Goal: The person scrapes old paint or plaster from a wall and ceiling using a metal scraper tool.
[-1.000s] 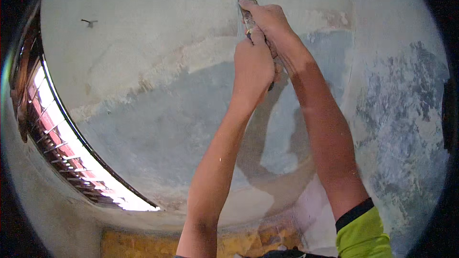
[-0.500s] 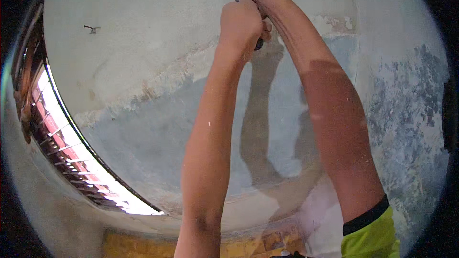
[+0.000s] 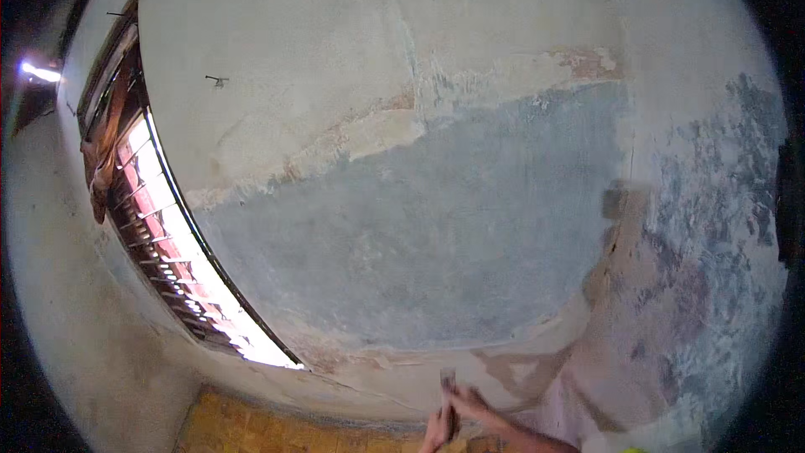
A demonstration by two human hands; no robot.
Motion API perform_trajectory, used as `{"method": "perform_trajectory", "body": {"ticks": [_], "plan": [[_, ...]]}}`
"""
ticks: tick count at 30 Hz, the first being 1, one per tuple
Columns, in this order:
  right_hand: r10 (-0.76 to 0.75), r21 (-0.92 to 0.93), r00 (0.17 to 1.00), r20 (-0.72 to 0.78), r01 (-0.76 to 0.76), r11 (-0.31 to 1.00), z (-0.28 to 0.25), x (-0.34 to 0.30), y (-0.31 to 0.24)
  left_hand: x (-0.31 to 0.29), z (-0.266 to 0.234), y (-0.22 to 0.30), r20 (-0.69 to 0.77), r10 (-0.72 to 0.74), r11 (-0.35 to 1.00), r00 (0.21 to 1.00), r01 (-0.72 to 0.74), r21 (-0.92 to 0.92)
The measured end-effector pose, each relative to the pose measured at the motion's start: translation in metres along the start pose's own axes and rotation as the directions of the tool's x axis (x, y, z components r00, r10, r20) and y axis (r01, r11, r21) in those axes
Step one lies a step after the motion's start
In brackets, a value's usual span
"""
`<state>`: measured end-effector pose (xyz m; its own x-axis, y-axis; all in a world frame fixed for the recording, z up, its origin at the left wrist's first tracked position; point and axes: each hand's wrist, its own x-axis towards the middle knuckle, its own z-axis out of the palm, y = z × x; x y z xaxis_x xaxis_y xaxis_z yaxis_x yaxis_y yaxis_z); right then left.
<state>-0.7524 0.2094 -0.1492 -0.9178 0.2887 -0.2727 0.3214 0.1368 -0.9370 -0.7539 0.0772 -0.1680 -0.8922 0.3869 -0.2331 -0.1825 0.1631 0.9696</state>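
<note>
Low in the head view, both hands are together on a scraper (image 3: pixel 448 377) with a flat blade pointing up and away from me. My left hand (image 3: pixel 437 430) is closed round the lower part of its handle. Closer to the blade, my right hand (image 3: pixel 470 403) grips it too, its forearm coming in from the lower right. Motion blurs the fingers a little. Beyond the blade stands a wall (image 3: pixel 402 243) with a large grey-blue area, bordered above by a ragged band of chipped plaster (image 3: pixel 360 134). Whether the blade touches the wall I cannot tell.
On the left is a barred window (image 3: pixel 180 252) with bright light behind it and a brown cloth (image 3: pixel 105 164) hanging at its upper side. A small metal hook (image 3: pixel 217 80) sticks out of the wall. Yellowish floor (image 3: pixel 268 428) lies below; flaking blue-grey paint (image 3: pixel 713 201) covers the right.
Both hands have come down from the upper part of the view to its lower edge, still holding the scraper. The view has shifted, so the window and hook appear farther right.
</note>
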Motion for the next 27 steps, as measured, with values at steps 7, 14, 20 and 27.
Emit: {"method": "perform_trajectory", "body": {"ticks": [7,14,20,27], "plan": [[-0.227,0.291,0.953,0.203,0.163,0.943,0.064,-0.09,0.118,-0.039,0.033,-0.026,-0.014,-0.033,0.999,0.999,0.032,-0.027],[0.019,0.033,0.968,0.251,-0.028,0.999,0.061,-0.061,0.159,-0.074,0.037,-0.031,0.07,-0.02,1.0,0.997,0.021,-0.01],[-0.043,0.144,0.927,0.372,-0.012,0.989,0.031,-0.075,0.074,-0.088,-0.006,-0.02,0.183,0.017,0.999,0.983,-0.025,0.043],[-0.198,0.032,0.94,0.279,0.197,0.98,0.001,-0.117,0.013,-0.102,-0.03,-0.011,0.345,0.032,0.996,0.938,-0.061,0.072]]}}
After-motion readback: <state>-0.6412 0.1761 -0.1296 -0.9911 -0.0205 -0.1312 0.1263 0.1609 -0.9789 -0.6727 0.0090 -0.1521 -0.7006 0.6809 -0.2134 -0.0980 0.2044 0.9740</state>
